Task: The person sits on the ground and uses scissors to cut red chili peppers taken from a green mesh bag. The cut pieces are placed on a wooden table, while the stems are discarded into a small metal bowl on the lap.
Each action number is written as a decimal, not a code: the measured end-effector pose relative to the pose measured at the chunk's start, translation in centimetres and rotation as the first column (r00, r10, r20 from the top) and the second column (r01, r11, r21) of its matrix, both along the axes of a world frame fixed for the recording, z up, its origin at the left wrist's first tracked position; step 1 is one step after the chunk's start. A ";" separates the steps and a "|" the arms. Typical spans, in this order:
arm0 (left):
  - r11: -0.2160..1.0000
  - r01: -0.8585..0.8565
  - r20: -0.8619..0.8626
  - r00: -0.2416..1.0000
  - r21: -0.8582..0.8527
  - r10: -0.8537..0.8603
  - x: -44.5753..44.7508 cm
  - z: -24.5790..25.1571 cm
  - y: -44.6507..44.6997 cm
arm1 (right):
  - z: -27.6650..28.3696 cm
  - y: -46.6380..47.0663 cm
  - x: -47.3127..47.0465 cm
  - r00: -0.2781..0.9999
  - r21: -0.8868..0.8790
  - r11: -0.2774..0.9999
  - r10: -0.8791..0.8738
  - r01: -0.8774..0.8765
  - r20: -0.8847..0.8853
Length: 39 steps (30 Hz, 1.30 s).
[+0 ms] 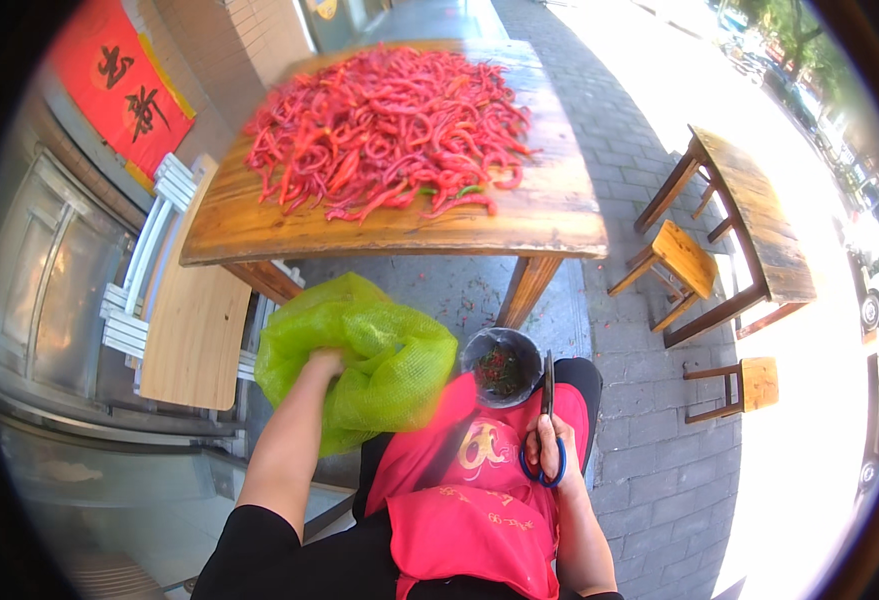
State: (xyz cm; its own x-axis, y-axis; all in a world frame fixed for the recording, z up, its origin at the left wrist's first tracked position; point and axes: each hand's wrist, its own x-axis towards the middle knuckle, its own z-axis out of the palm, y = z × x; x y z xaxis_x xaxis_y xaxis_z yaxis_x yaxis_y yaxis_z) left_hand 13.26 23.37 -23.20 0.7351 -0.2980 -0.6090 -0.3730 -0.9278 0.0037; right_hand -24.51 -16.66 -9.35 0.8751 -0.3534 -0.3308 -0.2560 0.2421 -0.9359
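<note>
My left hand (328, 361) reaches into the mouth of a yellow-green woven mesh sack (387, 360), and its fingers are hidden by the folds. A pair of scissors with blue handles (547, 397) is held in my right hand (548, 442) above my right thigh, blades pointing away from me. Between my knees stands a lined bin (502, 366) with green and red scraps inside. In front of me a large heap of red chili peppers (394, 127) covers much of a wooden table (409, 238). Green shows on a pepper (471, 190) at the heap's near edge.
At the left, a light wooden board (197, 337) leans near white slatted folding furniture (135, 289). To the right are another wooden table (766, 225), a stool (683, 259) and a second stool (759, 384) on grey paving. Red bits lie scattered beneath the pepper table.
</note>
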 end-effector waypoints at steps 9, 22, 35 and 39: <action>0.974 -0.119 -0.007 0.993 -0.193 0.120 -1.8 2.7 -2.1 | 0.4 0.1 0.0 1.000 -0.077 0.997 0.022 -0.024 -0.022; 0.945 -0.037 0.320 0.936 -0.324 0.147 -12.5 21.9 -6.5 | -0.1 0.0 -0.4 0.999 -0.082 0.996 0.033 -0.033 -0.007; 0.845 0.229 0.622 0.769 -0.482 0.146 -17.4 31.3 -5.2 | 0.2 0.0 -0.3 0.999 -0.050 0.998 0.035 -0.035 -0.012; 0.796 0.208 0.586 0.781 -0.569 0.215 -18.3 33.0 -4.7 | 0.7 0.1 -0.1 0.999 -0.047 0.998 0.033 -0.033 -0.015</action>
State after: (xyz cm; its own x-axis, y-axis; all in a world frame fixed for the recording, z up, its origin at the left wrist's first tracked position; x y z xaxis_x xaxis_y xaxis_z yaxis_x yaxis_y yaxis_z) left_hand -5.03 18.65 9.85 0.8709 -0.4238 0.2488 -0.4862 -0.8164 0.3117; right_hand -24.60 -16.54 -8.68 0.8818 -0.3400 -0.3269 -0.2766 0.1886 -0.9423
